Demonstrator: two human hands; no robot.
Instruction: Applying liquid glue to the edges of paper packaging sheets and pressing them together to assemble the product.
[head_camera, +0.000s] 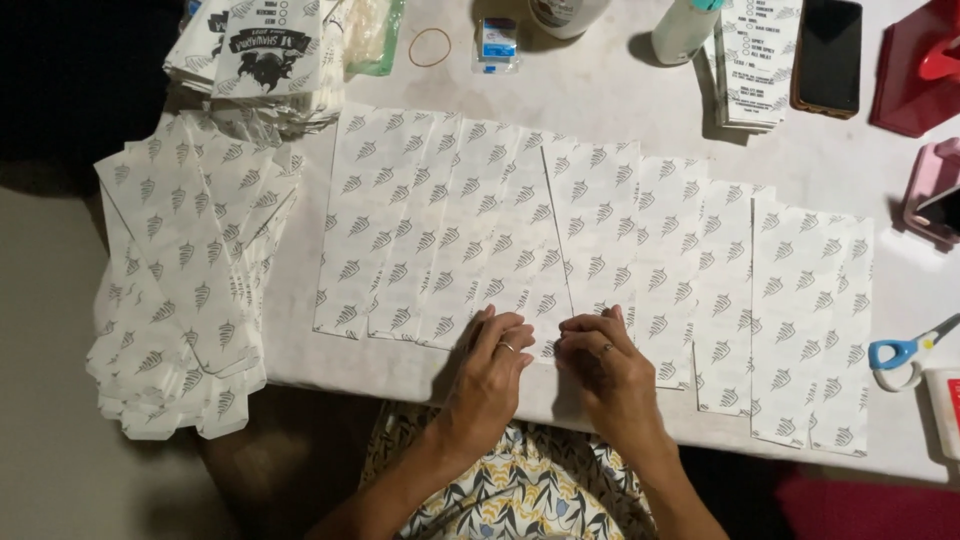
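Head view: left hand (492, 362) and right hand (605, 362) side by side at the surface (620, 90) near edge, fingertips pinching the bottom edge of the middle paper sheet (520, 250). Sheet's long axis runs away from the hands; both equally near. Scissors (905, 355) at right edge.

**Bright Tabletop, Dark Edges**

We see the white table (640, 90) lit evenly from above, bright at the far centre and fading toward the near edge. The patterned paper sheets (480, 240) read crisp, their print sharp and free of glare. Both hands, the left hand (492, 375) and the right hand (610, 370), cast soft short shadows toward us (a sign of diffuse overhead light). The far-left corner falls to near black, and the floor at near left is dim grey. The stack of sheets (180, 290) at left looks slightly softer. Edges bend a little from the wide lens.
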